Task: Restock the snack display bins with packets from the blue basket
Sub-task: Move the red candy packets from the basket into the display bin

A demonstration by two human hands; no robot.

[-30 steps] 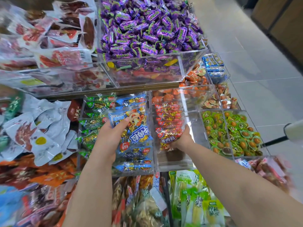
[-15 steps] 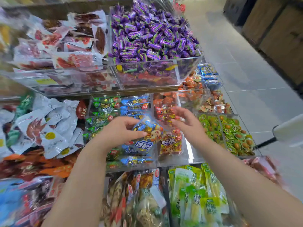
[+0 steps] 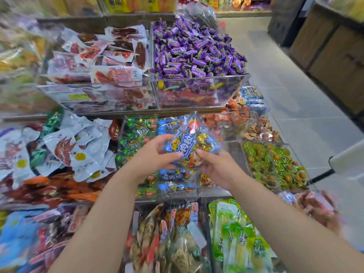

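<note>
White foil pouches (image 3: 78,152) with red meat prints and yellow dots, heaped at the far left of the lower tier. Orange packets (image 3: 59,191) just below them, blurred. Above, on the upper tier, clear acrylic bin (image 3: 98,99) of pale vacuum-packed meat.

Next along the lower tier, clear display bin (image 3: 167,196) split into columns: green packets (image 3: 137,131) in the left column, blue packets (image 3: 173,175) in the column beside it. Left hand (image 3: 151,157) over that bin, thumb and fingers pinching the left edge of a blue snack packet (image 3: 187,143). Packet tilted, clear of the stacks, in the air above the blue column, gold-wrapped pieces visible through its film. Right hand (image 3: 218,167) at the packet's lower right corner, fingers curled, pinching it between thumb and forefinger.

Higher up, purple-wrapped candies (image 3: 197,54) piled over the rim of a second acrylic bin. To the right of the hands, orange-wrapped snacks (image 3: 232,117), then green-wrapped pieces (image 3: 275,166) in an end compartment. Nearest the camera, under the right forearm, upright green and white packets (image 3: 236,237). Grey tiled floor (image 3: 307,107) at the far right.
</note>
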